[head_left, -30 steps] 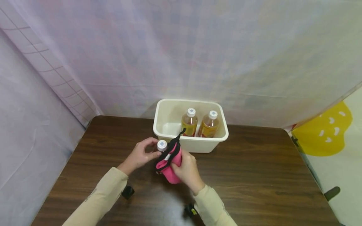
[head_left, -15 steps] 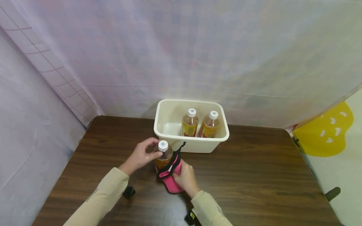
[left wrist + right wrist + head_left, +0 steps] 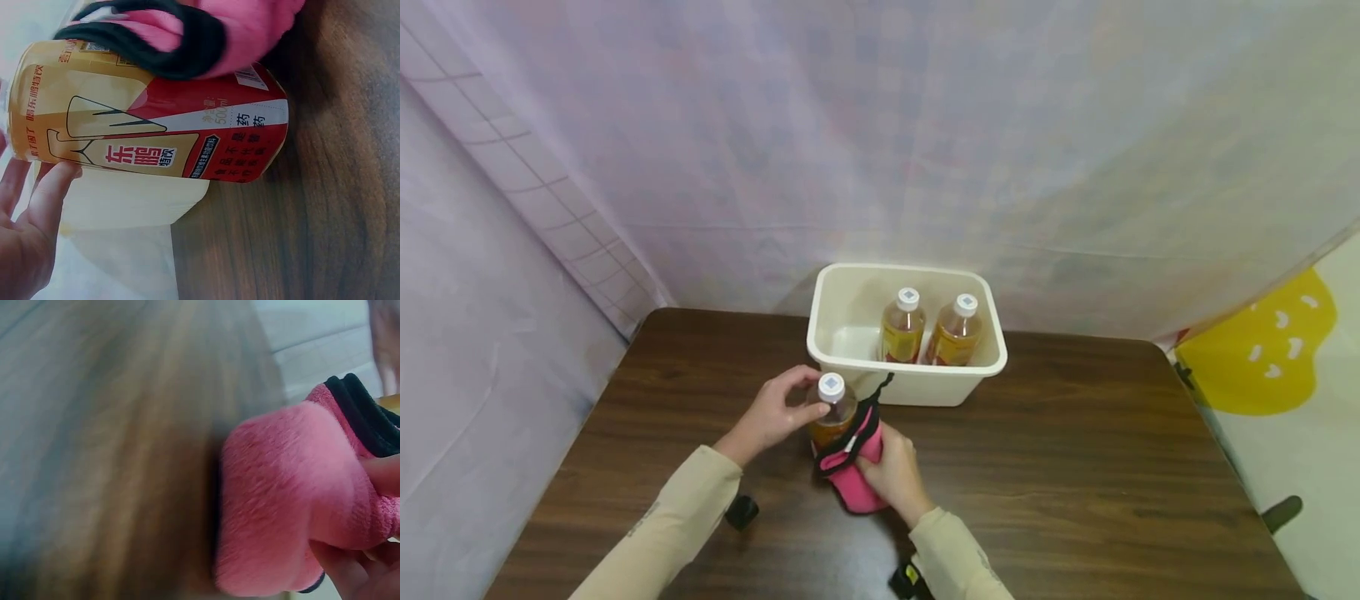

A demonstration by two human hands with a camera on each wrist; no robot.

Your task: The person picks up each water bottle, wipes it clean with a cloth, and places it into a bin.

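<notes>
My left hand [image 3: 780, 417] holds a drink bottle [image 3: 831, 433] near its shoulder, thumb and fingers on opposite sides under the white cap. The bottle stands upright on the table; its gold and red label [image 3: 144, 125] fills much of the left wrist view. My right hand [image 3: 897, 471] grips a fuzzy pink pouch [image 3: 857, 492] with black trim and a short black cord. The pouch is tilted, its black-edged mouth [image 3: 194, 40] facing the bottle and overlapping its side. In the right wrist view, thumb and fingers squeeze the pink cloth [image 3: 275, 500]. The bottle's lower right side is hidden behind the pouch.
A cream plastic bin [image 3: 917, 387] stands just behind my hands, with two similar bottles, one [image 3: 902, 329] and another [image 3: 955, 333], upright inside. Sheets hang behind the dark wooden table [image 3: 1075, 467]. Black straps [image 3: 742, 511] hang at both wrists.
The pouch in my right hand has come down toward me, uncovering more of the bottle's shoulder and label. My left hand and the bottle have stayed in place. The last half second shows little motion.
</notes>
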